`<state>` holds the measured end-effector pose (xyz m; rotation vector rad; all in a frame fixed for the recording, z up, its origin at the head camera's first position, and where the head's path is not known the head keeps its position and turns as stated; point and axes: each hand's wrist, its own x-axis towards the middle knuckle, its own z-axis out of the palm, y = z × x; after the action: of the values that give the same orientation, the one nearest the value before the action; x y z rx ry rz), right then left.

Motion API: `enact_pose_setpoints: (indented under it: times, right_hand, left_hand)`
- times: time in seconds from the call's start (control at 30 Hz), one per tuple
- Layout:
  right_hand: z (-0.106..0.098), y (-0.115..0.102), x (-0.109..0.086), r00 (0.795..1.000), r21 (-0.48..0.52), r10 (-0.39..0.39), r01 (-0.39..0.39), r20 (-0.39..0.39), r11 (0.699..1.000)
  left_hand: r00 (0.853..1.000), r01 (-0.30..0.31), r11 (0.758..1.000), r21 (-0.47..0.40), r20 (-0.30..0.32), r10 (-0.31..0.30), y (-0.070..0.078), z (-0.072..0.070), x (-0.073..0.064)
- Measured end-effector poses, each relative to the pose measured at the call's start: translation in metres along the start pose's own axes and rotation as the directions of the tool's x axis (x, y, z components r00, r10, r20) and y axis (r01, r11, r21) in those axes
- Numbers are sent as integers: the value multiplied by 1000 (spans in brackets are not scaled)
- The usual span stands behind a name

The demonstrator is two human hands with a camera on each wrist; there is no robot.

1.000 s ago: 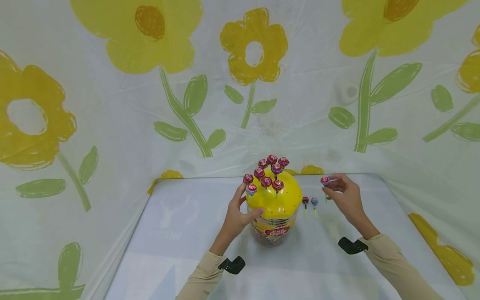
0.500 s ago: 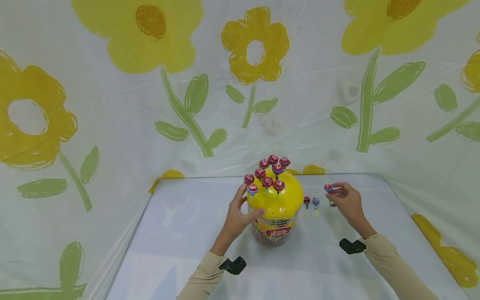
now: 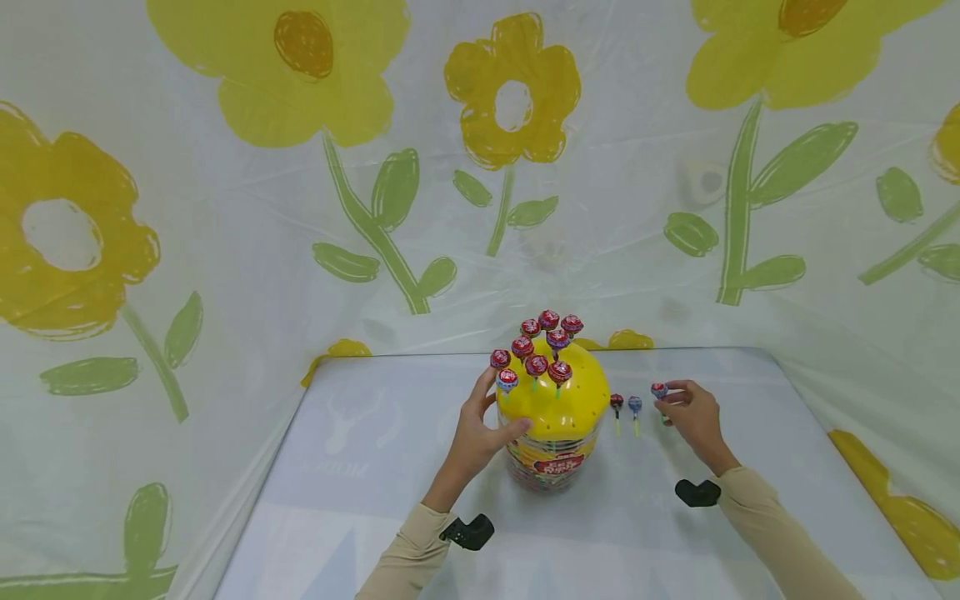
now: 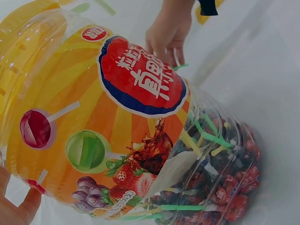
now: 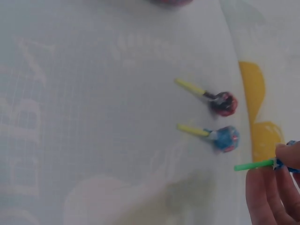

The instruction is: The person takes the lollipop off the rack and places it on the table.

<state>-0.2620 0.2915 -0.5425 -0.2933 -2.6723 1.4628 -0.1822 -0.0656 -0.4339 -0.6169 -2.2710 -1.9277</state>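
A clear plastic candy jar [image 3: 561,463] with a yellow lid [image 3: 581,408] stands upright on the table. Several wrapped lollipops [image 3: 536,365] stick up out of the lid. My left hand [image 3: 480,425] grips the lid's left side, its thumb lying across the front. To the right of the jar, my right hand [image 3: 696,417] pinches a lollipop [image 3: 659,390] with a red-and-blue wrapper. Its green stick [image 5: 253,165] points away from the fingers in the right wrist view. Between jar and right hand lie a dark red lollipop [image 3: 617,401] and a blue lollipop [image 3: 635,403], both yellow-sticked.
Many more lollipops [image 4: 234,192] fill the lower part of the jar. A white printed cover lies over the table [image 3: 360,492]. Behind it hangs a flower-patterned curtain [image 3: 600,208], close to the table's back edge.
My right hand has come down nearer the tabletop, carrying its lollipop along. The left hand keeps the same hold on the lid, and the jar stays in place.
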Motion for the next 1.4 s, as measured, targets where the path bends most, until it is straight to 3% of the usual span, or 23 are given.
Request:
enact_pose_setpoints:
  times: [0.3, 0.5, 0.83, 1.13, 1.4]
  right_hand:
    - [9, 10, 0, 1000, -58, 15, -13, 22, 998]
    - [16, 21, 4, 1000, -151, 9, -9, 3, 988]
    - [22, 26, 5, 1000, -205, 20, -24, -20, 978]
    - [13, 23, 0, 999, -190, -24, 17, -34, 982]
    - [-5, -1, -4, 998, -113, -58, 56, -19, 992]
  left_hand:
    - [1000, 6, 1000, -4, -3, -6, 0, -1, -1]
    - [1000, 8, 1000, -8, 7, -8, 1, 0, 0]
    - [1000, 5, 1000, 5, 6, -5, 2, 0, -1]
    - [1000, 8, 1000, 10, 0, -8, 2, 0, -1]
    - [1000, -2, 1000, 0, -1, 2, 0, 0, -1]
